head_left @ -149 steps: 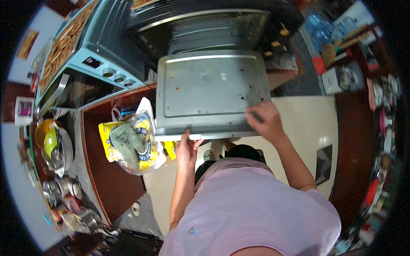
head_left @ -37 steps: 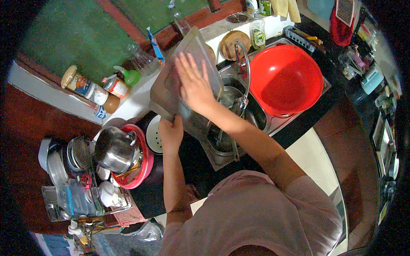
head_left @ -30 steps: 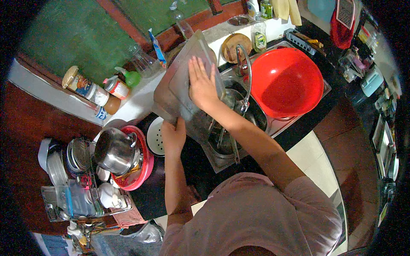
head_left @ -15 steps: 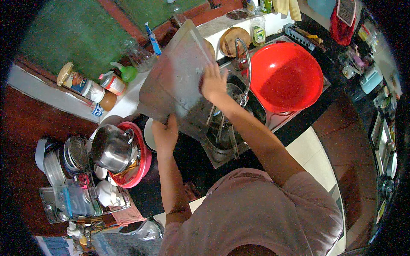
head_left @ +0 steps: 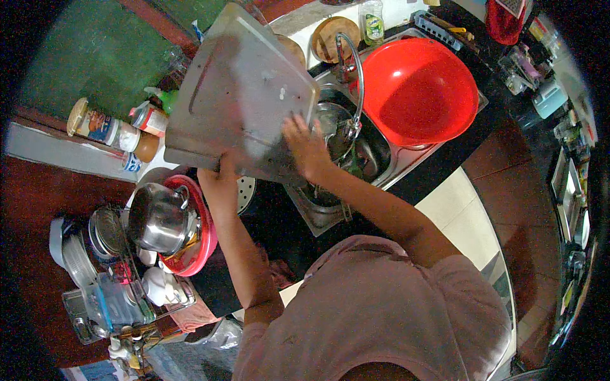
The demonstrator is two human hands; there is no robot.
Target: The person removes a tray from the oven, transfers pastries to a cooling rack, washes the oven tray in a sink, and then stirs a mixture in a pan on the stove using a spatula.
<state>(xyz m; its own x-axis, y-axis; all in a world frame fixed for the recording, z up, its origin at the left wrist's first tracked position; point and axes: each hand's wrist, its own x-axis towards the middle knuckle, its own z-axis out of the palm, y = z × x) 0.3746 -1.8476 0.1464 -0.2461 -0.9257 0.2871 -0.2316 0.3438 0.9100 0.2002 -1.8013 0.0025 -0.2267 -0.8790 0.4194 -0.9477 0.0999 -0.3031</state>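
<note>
A large grey rectangular metal tray [head_left: 241, 95] is held up, tilted, left of the sink. My left hand [head_left: 218, 184] grips its lower edge, with the thumb on the side that faces me. Against the tray's lower right part lies my right hand [head_left: 306, 151], fingers outstretched and slightly spread. Behind that hand is the metal sink [head_left: 375, 155], with dishes inside that I cannot make out well. A curved chrome faucet [head_left: 362, 82] rises beside it. Part of a white perforated item [head_left: 246, 192] shows next to my left hand.
A big red basin [head_left: 416, 95] stands right of the faucet. At the left, a steel pot [head_left: 155, 219] leans in a pink basin [head_left: 206, 235], near a loaded dish rack [head_left: 136, 286]. Jars [head_left: 105, 124] line the window ledge. A soap bottle [head_left: 373, 24] stands behind the sink.
The tray has moved left and up in the picture, and its face is turned more toward me. My right hand has slid lower along it. My left hand keeps its grip.
</note>
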